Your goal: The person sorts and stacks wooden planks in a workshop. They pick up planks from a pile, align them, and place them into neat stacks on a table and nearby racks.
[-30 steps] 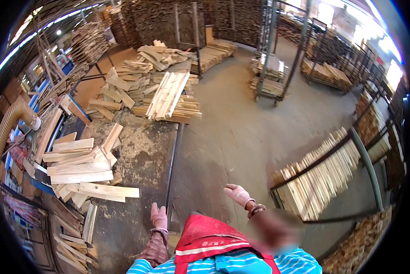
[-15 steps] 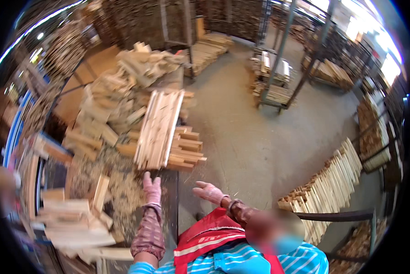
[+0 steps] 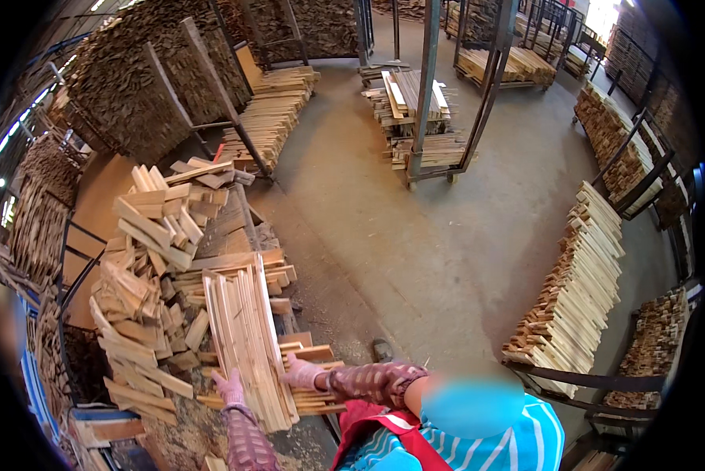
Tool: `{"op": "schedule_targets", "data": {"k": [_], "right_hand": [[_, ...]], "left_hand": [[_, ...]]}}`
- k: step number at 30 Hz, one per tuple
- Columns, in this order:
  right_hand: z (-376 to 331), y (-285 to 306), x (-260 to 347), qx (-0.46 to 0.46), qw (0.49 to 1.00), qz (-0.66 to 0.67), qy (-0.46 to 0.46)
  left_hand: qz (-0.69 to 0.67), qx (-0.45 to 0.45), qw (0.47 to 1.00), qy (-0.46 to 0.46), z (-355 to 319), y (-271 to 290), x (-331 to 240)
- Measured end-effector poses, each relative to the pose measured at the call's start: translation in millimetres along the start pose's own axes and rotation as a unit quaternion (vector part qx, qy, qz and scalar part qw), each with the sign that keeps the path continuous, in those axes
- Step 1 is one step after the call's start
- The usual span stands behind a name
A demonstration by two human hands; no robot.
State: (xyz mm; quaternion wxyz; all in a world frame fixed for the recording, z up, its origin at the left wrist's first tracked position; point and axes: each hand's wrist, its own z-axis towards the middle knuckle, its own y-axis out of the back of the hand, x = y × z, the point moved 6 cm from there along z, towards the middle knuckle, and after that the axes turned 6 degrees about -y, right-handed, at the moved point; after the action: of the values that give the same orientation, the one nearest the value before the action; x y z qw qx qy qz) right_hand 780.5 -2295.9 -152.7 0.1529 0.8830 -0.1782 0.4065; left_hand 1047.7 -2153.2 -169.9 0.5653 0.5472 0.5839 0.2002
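A bundle of long, narrow wooden boards [image 3: 246,341] lies lengthwise in front of me, across shorter wood pieces. My left hand [image 3: 230,388], in a pink glove, is at the bundle's near left edge with its fingers apart. My right hand [image 3: 303,372], gloved the same, reaches the bundle's right edge, fingers spread against or just beside the outermost board. Whether either palm presses on the wood I cannot tell. Shorter wood pieces [image 3: 309,353] stick out to the right from under the bundle, partly behind my right hand.
A heap of loose offcuts [image 3: 144,290] covers the left side. On the floor to the right stands a long row of stacked slats [image 3: 572,290]. A wheeled metal rack [image 3: 423,149] holding boards stands ahead, and another stack of slats [image 3: 270,114] lies at the far left.
Both hands have moved from short of the board bundle to its two sides. My view has turned rightward, and the bundle now sits nearer to me.
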Motion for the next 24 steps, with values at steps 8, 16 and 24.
{"op": "schedule_targets", "data": {"k": [8, 16, 24], "right_hand": [[23, 3, 25, 0.012, 0.992, -0.068, -0.108], [24, -8, 25, 0.013, 0.99, -0.035, -0.132], [34, -34, -7, -0.045, 0.991, 0.071, -0.099]], "left_hand": [[-0.02, 0.06, 0.997, -0.042, 33, -15, -18], [-0.196, 0.132, 0.971, -0.039, 52, -21, -10], [-0.227, 0.291, 0.929, 0.008, 63, -29, -13]]}}
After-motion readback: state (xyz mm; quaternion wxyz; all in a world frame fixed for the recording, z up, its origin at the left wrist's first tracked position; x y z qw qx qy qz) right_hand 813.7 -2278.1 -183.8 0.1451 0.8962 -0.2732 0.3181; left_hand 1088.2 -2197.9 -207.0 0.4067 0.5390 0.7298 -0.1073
